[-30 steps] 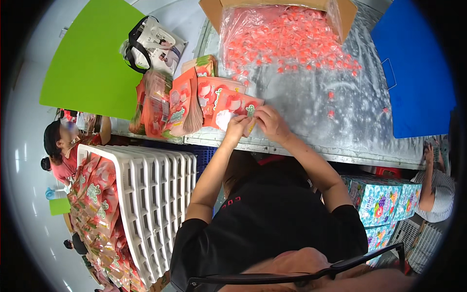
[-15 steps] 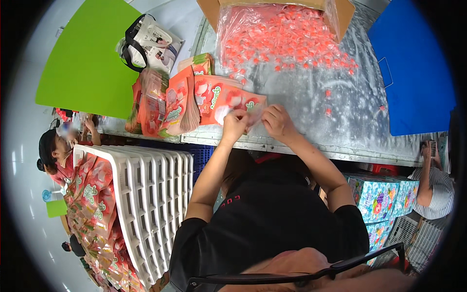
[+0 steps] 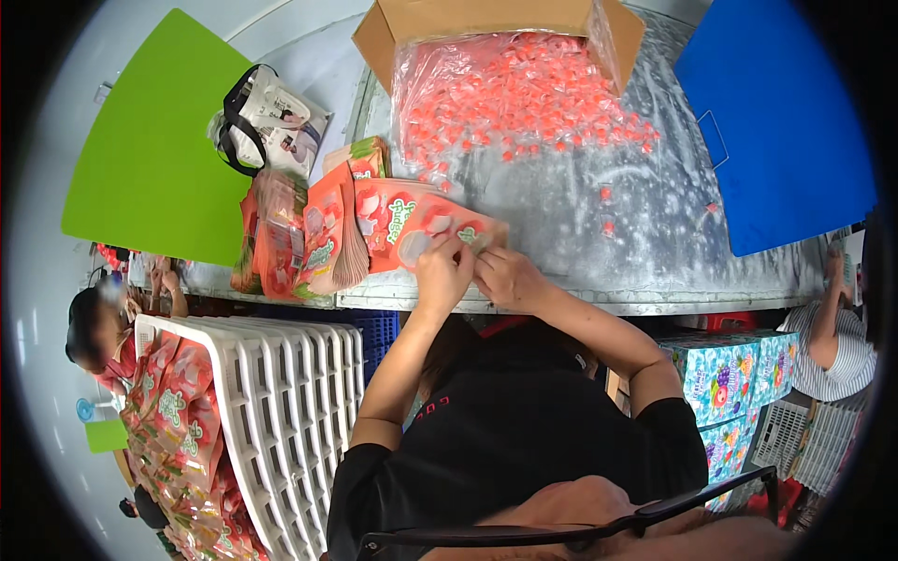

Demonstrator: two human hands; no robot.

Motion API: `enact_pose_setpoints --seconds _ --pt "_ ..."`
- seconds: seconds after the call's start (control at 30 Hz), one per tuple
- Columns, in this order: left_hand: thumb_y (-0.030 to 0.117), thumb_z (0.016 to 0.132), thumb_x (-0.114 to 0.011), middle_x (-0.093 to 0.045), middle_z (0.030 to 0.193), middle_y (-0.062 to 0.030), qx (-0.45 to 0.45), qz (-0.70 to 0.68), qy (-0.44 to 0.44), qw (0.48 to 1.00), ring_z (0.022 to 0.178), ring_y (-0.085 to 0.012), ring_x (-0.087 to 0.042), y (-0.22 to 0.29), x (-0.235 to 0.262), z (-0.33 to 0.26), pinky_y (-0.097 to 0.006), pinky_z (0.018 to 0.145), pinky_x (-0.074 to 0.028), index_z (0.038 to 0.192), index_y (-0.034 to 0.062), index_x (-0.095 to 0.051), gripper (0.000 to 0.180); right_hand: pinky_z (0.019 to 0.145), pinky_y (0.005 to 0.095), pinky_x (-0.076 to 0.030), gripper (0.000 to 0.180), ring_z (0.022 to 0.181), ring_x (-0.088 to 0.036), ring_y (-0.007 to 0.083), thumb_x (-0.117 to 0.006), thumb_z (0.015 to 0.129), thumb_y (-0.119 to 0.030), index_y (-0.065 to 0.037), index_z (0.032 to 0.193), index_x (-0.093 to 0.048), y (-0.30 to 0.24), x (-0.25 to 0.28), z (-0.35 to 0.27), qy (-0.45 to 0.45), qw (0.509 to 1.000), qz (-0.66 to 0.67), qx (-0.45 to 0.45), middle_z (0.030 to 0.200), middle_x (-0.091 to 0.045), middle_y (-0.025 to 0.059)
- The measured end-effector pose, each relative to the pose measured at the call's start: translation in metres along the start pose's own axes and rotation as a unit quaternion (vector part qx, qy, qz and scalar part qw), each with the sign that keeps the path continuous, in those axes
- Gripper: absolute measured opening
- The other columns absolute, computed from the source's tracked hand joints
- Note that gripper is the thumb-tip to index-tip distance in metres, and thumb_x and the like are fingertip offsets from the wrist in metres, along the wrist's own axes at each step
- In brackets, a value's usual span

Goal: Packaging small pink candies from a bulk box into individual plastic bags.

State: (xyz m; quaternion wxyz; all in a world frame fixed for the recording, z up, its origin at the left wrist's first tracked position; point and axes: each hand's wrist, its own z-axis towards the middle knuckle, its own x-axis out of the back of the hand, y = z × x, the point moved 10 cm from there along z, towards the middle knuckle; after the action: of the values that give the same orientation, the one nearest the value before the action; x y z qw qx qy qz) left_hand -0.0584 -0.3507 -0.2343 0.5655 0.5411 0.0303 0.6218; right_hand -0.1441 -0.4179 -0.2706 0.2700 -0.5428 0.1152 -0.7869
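Note:
A flat red-pink plastic pouch point(image 3: 432, 222) with fruit pictures and a round clear window lies across the table's near part. Its near edge is pinched by my left hand point(image 3: 443, 278), fingers closed. Close beside it, my right hand point(image 3: 510, 280) is also closed, gripping the pouch's right corner. Both sets of fingertips almost meet, and the grip itself is partly hidden. Under and left of this pouch lie more of the same, fanned in a stack point(image 3: 334, 232). A bundle of pouches in clear wrap point(image 3: 279, 234) stands further left.
An open cardboard box point(image 3: 379, 42) at the far side spills wrapped red candies point(image 3: 514, 98) onto the metal table point(image 3: 580, 271). A few lie loose to the right. Green point(image 3: 154, 140) and blue point(image 3: 786, 131) panels flank the table. White stacked crates point(image 3: 295, 411) hold pouches at lower left.
My hands have come closer together at the pouch's near right corner. The pouch now sits more tilted, its right end lower. The whole view has shifted somewhat.

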Motion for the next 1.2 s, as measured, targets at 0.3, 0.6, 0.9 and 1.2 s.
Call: enact_pose_setpoints --seconds 0.3,0.6,0.9,1.2 --pt "0.01 0.081 -0.071 -0.066 0.078 -0.0123 -0.124 0.084 -0.024 0.988 0.063 -0.0326 -0.064 0.07 0.001 -0.004 -0.044 0.056 -0.052 0.08 0.0016 -0.071 0.008 0.1 0.0448 -0.048 0.033 0.115 -0.06 0.0329 -0.068 0.087 -0.023 -0.004 0.113 -0.065 -0.025 0.018 0.021 -0.057 0.995 0.07 0.03 0.114 -0.068 0.016" --pt "0.016 0.072 -0.083 -0.065 0.115 -0.0139 -0.038 -0.005 -0.242 0.969 0.104 -0.0326 -0.066 0.069 0.002 0.004 -0.039 0.084 -0.055 0.123 0.0058 -0.065 0.055 0.101 0.0434 -0.047 0.04 0.11 -0.063 0.0312 -0.066 0.094 -0.042 -0.004 0.108 -0.068 -0.015 0.008 0.012 -0.255 0.944 0.201 -0.053 0.109 -0.07 0.0162" --pt "0.022 0.066 -0.09 -0.034 0.16 -0.0226 0.086 -0.447 -0.506 0.732 0.148 -0.0302 -0.035 0.043 -0.028 -0.046 -0.04 0.121 -0.03 0.164 0.0025 -0.006 0.13 0.079 0.0411 -0.05 0.041 0.091 -0.066 0.0293 -0.076 0.085 -0.043 -0.005 0.099 -0.068 -0.053 0.043 0.019 -0.402 0.868 0.283 -0.068 0.093 -0.068 0.0151" --pt "0.021 0.072 -0.081 -0.057 0.135 -0.0098 0.271 -0.533 -0.177 0.782 0.129 -0.021 -0.051 -0.06 0.015 -0.077 -0.038 0.114 -0.035 0.146 0.0011 -0.045 0.084 0.097 0.0435 -0.049 0.034 0.115 -0.063 0.032 -0.066 0.095 -0.032 -0.006 0.115 -0.071 0.035 0.063 0.107 0.165 0.972 0.166 -0.006 0.123 -0.068 0.0159"
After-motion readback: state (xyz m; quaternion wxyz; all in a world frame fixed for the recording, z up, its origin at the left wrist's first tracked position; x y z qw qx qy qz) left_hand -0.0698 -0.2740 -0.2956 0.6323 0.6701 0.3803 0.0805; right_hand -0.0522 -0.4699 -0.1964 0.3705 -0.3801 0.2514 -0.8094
